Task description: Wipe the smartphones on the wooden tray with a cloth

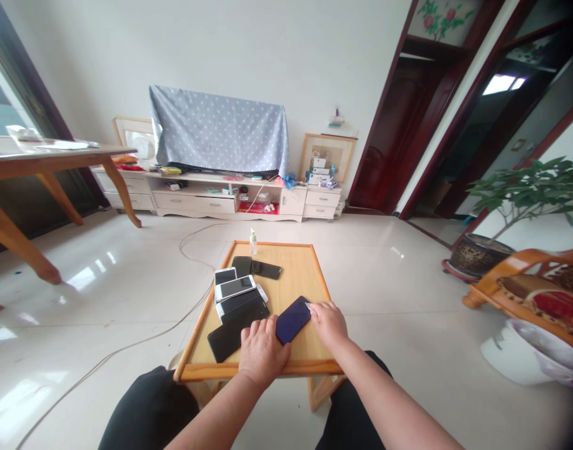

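Observation:
A dark blue phone point(293, 319) lies face up on the small wooden table point(300, 269) in front of me. My left hand point(262, 350) rests on the table with its fingers curled against the phone's near left edge. My right hand point(328, 322) presses down at the phone's right edge, and something small and white shows at its fingertips near the top corner. To the left several more phones are piled: a black one point(230, 337) next to my left hand, a white one point(234, 287) above it, and a dark one point(266, 270) further back.
A small clear bottle point(253, 240) stands at the table's far edge. A white cable point(127, 347) runs over the tiled floor at left. Beyond are a TV cabinet point(215, 197) with a covered screen, a wooden table point(47, 159) at left, and a potted plant point(525, 206) and wooden chair point(534, 287) at right.

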Demonstrator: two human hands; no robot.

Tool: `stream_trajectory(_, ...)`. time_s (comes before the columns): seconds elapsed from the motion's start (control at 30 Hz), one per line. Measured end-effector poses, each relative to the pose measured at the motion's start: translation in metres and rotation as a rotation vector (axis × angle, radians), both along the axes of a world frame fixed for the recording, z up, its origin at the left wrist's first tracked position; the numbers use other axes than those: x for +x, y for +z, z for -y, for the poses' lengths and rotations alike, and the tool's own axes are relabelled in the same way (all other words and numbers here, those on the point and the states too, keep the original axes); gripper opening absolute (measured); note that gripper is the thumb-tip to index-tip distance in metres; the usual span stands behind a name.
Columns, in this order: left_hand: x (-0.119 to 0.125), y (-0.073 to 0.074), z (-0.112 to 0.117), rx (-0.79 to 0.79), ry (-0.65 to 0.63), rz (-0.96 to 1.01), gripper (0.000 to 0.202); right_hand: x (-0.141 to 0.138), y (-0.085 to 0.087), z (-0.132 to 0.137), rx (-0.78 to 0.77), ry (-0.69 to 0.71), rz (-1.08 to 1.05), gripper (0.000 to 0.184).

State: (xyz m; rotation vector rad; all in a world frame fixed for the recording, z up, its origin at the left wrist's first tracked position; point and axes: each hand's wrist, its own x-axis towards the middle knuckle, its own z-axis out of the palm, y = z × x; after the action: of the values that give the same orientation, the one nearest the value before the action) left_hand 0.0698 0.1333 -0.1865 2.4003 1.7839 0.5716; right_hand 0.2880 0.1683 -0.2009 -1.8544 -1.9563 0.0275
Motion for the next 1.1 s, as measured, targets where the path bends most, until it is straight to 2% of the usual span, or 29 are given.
stream_trajectory(0.1,-0.002,-0.006,-0.002,0.016,0.013,0.034,0.068,-0.028,0.002,0.027,-0.006,0.087,0.014,0.036)
stream_trajectory(0.2,-0.004,-0.012,-0.005,0.022,0.007,0.053,0.07,-0.055,0.0,0.054,-0.033,0.331,-0.008,0.042)
stream_trajectory(0.27,-0.006,-0.014,-0.007,0.019,0.003,0.06,0.071,-0.059,-0.001,0.058,-0.053,0.425,-0.026,0.043)
stream_trajectory(0.33,-0.006,-0.015,-0.008,0.019,0.008,0.072,0.071,-0.051,0.0,0.048,-0.067,0.402,-0.023,0.044)
stream_trajectory(0.43,-0.007,-0.013,-0.008,0.0,0.017,0.089,0.078,-0.033,0.003,0.023,-0.072,0.23,0.001,0.045)
stream_trajectory(0.5,-0.008,-0.012,-0.009,-0.018,0.015,0.099,0.082,-0.033,0.004,0.018,-0.067,0.16,0.002,0.046)
stream_trajectory(0.57,-0.009,-0.013,-0.01,-0.03,0.024,0.11,0.08,-0.044,0.003,0.025,-0.073,0.222,-0.013,0.046)
stream_trajectory(0.67,-0.011,-0.015,-0.012,-0.041,0.014,0.106,0.076,-0.062,0.0,0.042,-0.101,0.439,-0.047,0.046)
stream_trajectory(0.73,-0.012,-0.016,-0.014,-0.041,0.013,0.108,0.075,-0.062,-0.001,0.042,-0.122,0.486,-0.048,0.045)
stream_trajectory(0.8,-0.011,-0.016,-0.015,-0.042,0.018,0.122,0.076,-0.049,-0.001,0.029,-0.123,0.385,-0.03,0.044)
stream_trajectory(0.9,-0.012,-0.015,-0.016,-0.048,0.015,0.135,0.082,-0.033,-0.003,0.007,-0.094,0.13,-0.01,0.047)
stream_trajectory(0.93,-0.012,-0.016,-0.016,-0.048,0.015,0.138,0.084,-0.033,-0.004,0.005,-0.091,0.103,-0.005,0.048)
stream_trajectory(1.0,-0.013,-0.017,-0.017,-0.046,0.022,0.141,0.082,-0.044,-0.007,0.01,-0.101,0.187,-0.002,0.048)
stream_trajectory(1.1,-0.014,-0.021,-0.019,-0.043,0.017,0.134,0.076,-0.066,-0.009,0.026,-0.131,0.455,-0.029,0.047)
